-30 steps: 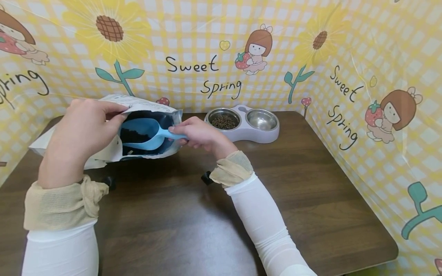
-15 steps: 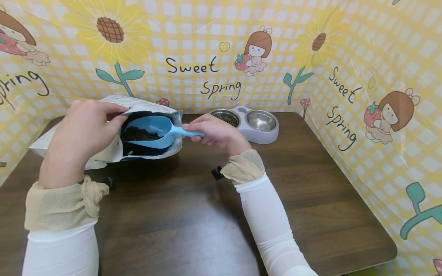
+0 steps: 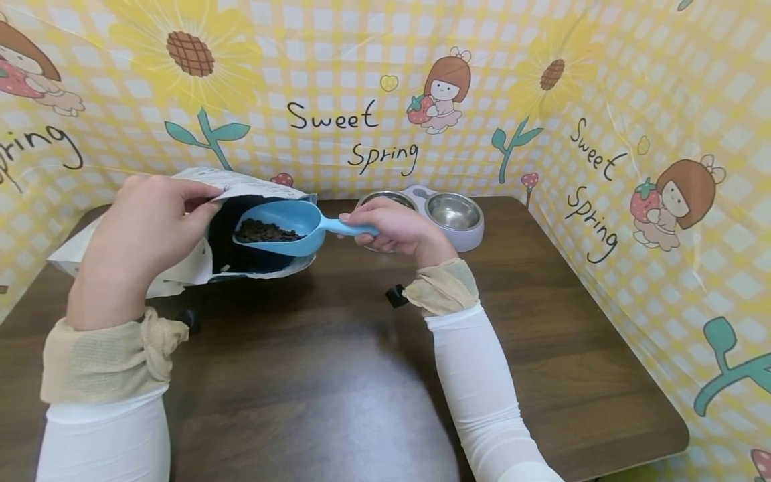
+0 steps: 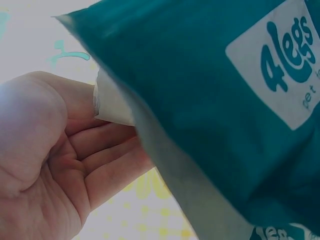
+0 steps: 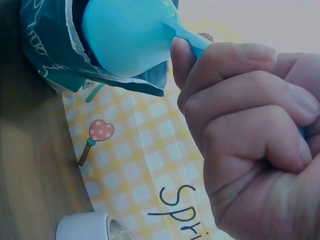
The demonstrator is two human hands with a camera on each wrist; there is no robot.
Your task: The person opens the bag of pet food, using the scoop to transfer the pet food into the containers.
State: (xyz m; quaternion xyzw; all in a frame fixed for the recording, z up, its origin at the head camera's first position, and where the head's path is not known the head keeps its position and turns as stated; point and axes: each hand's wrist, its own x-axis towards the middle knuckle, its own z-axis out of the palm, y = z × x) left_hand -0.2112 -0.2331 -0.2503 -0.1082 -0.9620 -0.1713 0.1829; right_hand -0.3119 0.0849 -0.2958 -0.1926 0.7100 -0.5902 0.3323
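My left hand [image 3: 141,234] pinches the upper edge of an open pet food bag [image 3: 241,181] lying on its side, its mouth turned right. In the left wrist view the bag [image 4: 200,100] shows a teal side with a "4legs" label. My right hand [image 3: 397,227] grips the handle of a light blue scoop [image 3: 301,221]. The scoop's bowl sits at the bag's mouth, its front part still within the opening, and carries brown kibble [image 3: 265,231]. In the right wrist view my right hand's fingers [image 5: 240,105] curl round the handle; the scoop [image 5: 125,40] partly covers the opening.
Behind my right hand stands a pale double pet bowl [image 3: 466,239]. Its left metal bowl is mostly hidden by the hand; the right metal bowl [image 3: 450,213] shows bare metal. A patterned cloth [image 3: 325,60] lines the back and sides of the brown table [image 3: 289,375].
My right hand has drawn the scoop rightward, partly out of the bag, and its kibble is now plainly visible. The right hand now covers the left metal bowl. The left hand stays put.
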